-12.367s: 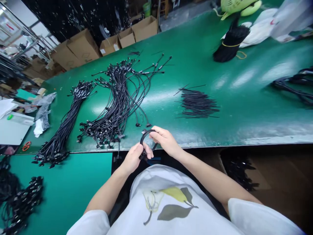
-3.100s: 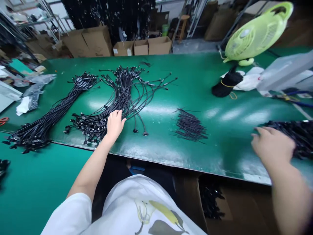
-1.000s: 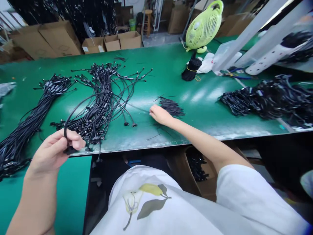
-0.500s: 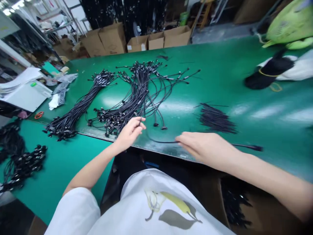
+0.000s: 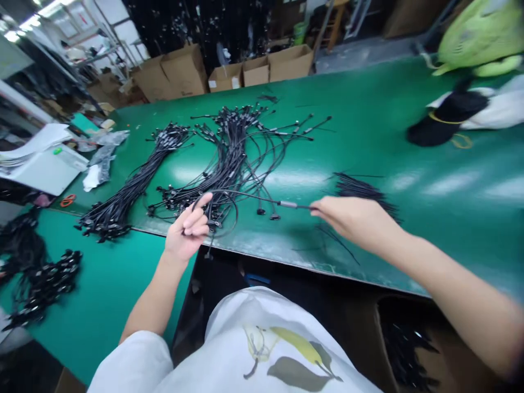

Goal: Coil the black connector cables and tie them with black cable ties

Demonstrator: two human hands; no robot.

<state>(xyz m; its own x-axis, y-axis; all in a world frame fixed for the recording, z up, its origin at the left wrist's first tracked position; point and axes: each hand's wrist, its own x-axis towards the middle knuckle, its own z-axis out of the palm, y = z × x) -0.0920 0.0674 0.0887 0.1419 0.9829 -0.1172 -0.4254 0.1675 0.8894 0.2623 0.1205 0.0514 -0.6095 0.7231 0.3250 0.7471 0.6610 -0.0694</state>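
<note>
My left hand is closed round the looped end of a thin black cable, held just above the green table's front edge. My right hand pinches the same cable's other end, near a grey connector, and holds it taut between both hands. A thin black tie hangs down from my right hand. Behind the stretched cable lies a spread pile of black cables. A small heap of black ties lies right behind my right hand.
A bundled cable pile lies at the left; more cables rest on the lower teal surface. Cardboard boxes line the far edge. A black tie bundle and a green fan stand far right. A box sits under the table.
My left hand has pulled back toward me with a loop of the cable. My right hand has risen off the table, and the cable now stretches in the air between them.
</note>
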